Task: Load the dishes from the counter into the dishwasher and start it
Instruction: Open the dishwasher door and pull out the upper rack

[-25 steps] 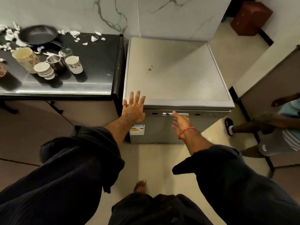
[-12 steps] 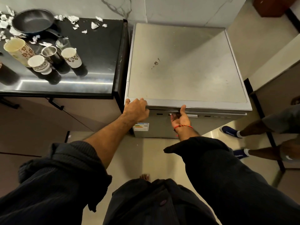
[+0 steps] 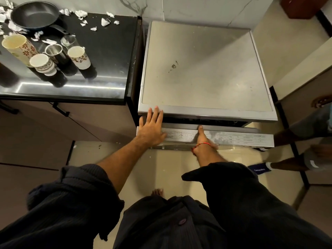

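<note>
The silver dishwasher stands right of the black counter. Its door is tilted a little way open, showing the control strip on its top edge and a dark gap behind. My left hand lies flat with straight fingers across the door's left end, fingertips on the top's front rim. My right hand grips the door near the middle, thumb on its upper edge, fingers hidden underneath. On the counter stand a dark pan, a tall patterned cup, two shorter patterned cups, a steel cup and a glass.
Torn white paper scraps litter the back of the counter. Another person's legs and shoes stand close to the dishwasher's right side by a dark frame. A red-brown box sits on the floor at the far right. My bare foot is below the door.
The dishwasher door has swung out from shut to slightly open. My left hand has flattened from a curled hold on the top's corner. My right hand moved outward with the door.
</note>
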A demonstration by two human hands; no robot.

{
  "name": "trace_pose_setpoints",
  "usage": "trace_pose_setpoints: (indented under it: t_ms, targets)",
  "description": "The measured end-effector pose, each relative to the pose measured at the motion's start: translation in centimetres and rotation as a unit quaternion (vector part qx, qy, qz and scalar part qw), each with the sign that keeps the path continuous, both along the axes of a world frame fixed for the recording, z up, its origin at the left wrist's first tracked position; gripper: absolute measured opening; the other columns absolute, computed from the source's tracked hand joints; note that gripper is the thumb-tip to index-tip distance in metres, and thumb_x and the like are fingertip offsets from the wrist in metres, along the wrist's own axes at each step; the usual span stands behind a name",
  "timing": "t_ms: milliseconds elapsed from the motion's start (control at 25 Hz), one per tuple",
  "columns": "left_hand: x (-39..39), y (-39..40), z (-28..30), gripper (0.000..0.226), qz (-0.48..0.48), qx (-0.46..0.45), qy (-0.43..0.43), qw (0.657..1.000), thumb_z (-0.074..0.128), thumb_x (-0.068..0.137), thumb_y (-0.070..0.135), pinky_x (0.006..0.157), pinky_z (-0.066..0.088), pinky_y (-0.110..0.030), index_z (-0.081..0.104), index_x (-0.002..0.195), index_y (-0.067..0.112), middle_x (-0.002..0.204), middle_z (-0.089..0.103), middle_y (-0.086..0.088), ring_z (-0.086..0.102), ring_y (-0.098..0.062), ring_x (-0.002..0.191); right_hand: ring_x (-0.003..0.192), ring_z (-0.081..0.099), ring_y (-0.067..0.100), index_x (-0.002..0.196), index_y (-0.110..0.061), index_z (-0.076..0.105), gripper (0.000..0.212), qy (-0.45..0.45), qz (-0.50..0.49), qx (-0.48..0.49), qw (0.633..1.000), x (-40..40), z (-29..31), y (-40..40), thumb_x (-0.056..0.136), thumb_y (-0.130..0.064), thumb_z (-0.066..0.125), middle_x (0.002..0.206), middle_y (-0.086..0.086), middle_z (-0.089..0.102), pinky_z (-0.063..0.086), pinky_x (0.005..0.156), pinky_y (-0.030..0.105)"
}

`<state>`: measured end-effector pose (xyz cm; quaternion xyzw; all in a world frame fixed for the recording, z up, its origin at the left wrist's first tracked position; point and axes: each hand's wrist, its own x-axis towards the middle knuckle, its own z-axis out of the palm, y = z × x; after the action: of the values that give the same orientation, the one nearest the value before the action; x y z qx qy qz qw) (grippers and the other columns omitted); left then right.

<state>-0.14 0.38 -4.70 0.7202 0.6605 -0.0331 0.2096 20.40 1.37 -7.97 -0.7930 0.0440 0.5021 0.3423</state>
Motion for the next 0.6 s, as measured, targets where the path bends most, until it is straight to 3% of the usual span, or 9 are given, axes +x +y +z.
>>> trace_pose_setpoints:
  t_ms: [40, 80, 120, 160, 280, 360, 440, 520, 600]
  targets:
    - [0.3, -1.8, -1.3, 0.088, -0.005, 0.003, 0.004, 1.000, 0.047, 0.098, 0.057, 0.121, -0.001, -0.059, -0.008, 0.159, 0.026, 0.164, -0.027, -0.008, -0.021, -0.032, 0.152, 0.103, 0.055, 0.035, 0.137, -0.006, 0.039, 0.146, -0.035, 0.033, -0.046, 0.998, 0.6, 0.9, -0.5, 0.022, -0.087, 0.076, 0.123, 0.017, 0.050, 0.050, 0.089, 0.042]
    - [0.8, -3.5, -2.5, 0.085, -0.007, 0.005, 0.009, 1.000, 0.042, 0.098, 0.061, 0.121, -0.003, -0.059, -0.009, 0.158, 0.028, 0.164, -0.029, -0.009, -0.024, -0.033, 0.151, 0.102, 0.053, 0.035, 0.142, -0.003, 0.036, 0.151, -0.057, 0.080, -0.059, 0.993, 1.3, 1.7, -0.7, 0.024, -0.089, 0.073, 0.113, 0.007, 0.043, 0.048, 0.088, 0.039]
    - [1.2, -5.0, -3.5, 0.084, -0.001, 0.004, 0.012, 1.000, 0.038, 0.099, 0.063, 0.122, -0.003, -0.059, -0.008, 0.159, 0.029, 0.165, -0.025, -0.009, -0.024, -0.033, 0.151, 0.113, 0.053, 0.033, 0.146, -0.001, 0.034, 0.139, -0.070, 0.132, -0.051, 0.987, 2.1, 0.8, -0.7, 0.042, -0.084, 0.076, 0.137, 0.027, 0.046, 0.047, 0.093, 0.039]
    - [1.6, -6.2, -4.3, 0.083, 0.010, 0.003, 0.015, 1.000, 0.037, 0.099, 0.064, 0.123, -0.004, -0.058, -0.005, 0.160, 0.027, 0.167, -0.020, -0.009, -0.022, -0.033, 0.151, 0.122, 0.049, 0.030, 0.148, -0.001, 0.032, 0.125, -0.064, 0.148, -0.018, 0.987, 3.2, 0.0, -0.6, 0.057, -0.074, 0.077, 0.156, 0.015, 0.029, 0.046, 0.097, 0.037]
    - [1.9, -8.2, -4.8, 0.077, 0.030, -0.001, 0.013, 0.999, 0.045, 0.098, 0.058, 0.122, -0.002, -0.057, 0.011, 0.159, 0.027, 0.168, -0.005, -0.006, -0.014, -0.033, 0.154, 0.142, 0.026, 0.035, 0.152, -0.018, 0.022, 0.142, -0.171, 0.246, -0.065, 0.952, 4.0, -3.0, -0.7, 0.036, -0.067, 0.088, 0.161, 0.012, 0.017, 0.026, 0.116, 0.057]
    - [1.8, -9.8, -5.1, 0.073, 0.028, 0.002, 0.006, 1.000, 0.054, 0.096, 0.049, 0.122, 0.004, -0.059, 0.019, 0.156, 0.028, 0.168, 0.000, -0.005, -0.006, -0.032, 0.154, 0.149, -0.001, 0.039, 0.155, -0.027, 0.009, 0.117, -0.380, 0.366, -0.047, 0.848, 3.6, -4.0, -2.1, 0.067, -0.045, 0.083, 0.164, 0.008, -0.004, 0.011, 0.118, 0.062]
    - [1.9, -11.8, -5.3, 0.068, 0.030, 0.009, 0.007, 0.999, 0.059, 0.093, 0.044, 0.121, 0.010, -0.063, 0.028, 0.152, 0.030, 0.167, 0.009, -0.004, 0.003, -0.030, 0.154, 0.150, -0.004, 0.036, 0.153, -0.033, 0.026, 0.074, -0.457, 0.523, 0.011, 0.720, 2.6, -0.7, -5.2, 0.089, -0.037, 0.063, 0.165, 0.004, 0.004, 0.009, 0.117, 0.063]
    - [2.2, -14.1, -5.7, 0.056, 0.037, 0.023, 0.005, 0.999, 0.059, 0.092, 0.047, 0.117, 0.016, -0.067, 0.042, 0.143, 0.030, 0.163, 0.023, -0.005, 0.017, -0.030, 0.151, 0.150, 0.006, 0.032, 0.142, -0.033, 0.046, 0.046, -0.426, 0.593, 0.032, 0.683, 3.8, -2.0, -7.4, 0.097, -0.036, 0.050, 0.159, -0.003, 0.028, 0.009, 0.116, 0.062]
    - [2.5, -15.7, -6.2, 0.044, 0.045, 0.033, 0.017, 0.998, 0.056, 0.093, 0.053, 0.112, 0.024, -0.068, 0.055, 0.130, 0.029, 0.155, 0.036, -0.006, 0.033, -0.031, 0.143, 0.148, 0.016, 0.031, 0.138, -0.032, 0.052, 0.040, -0.389, 0.631, 0.011, 0.671, 4.8, -3.1, -9.7, 0.098, -0.037, 0.048, 0.151, -0.006, 0.042, 0.010, 0.116, 0.061]
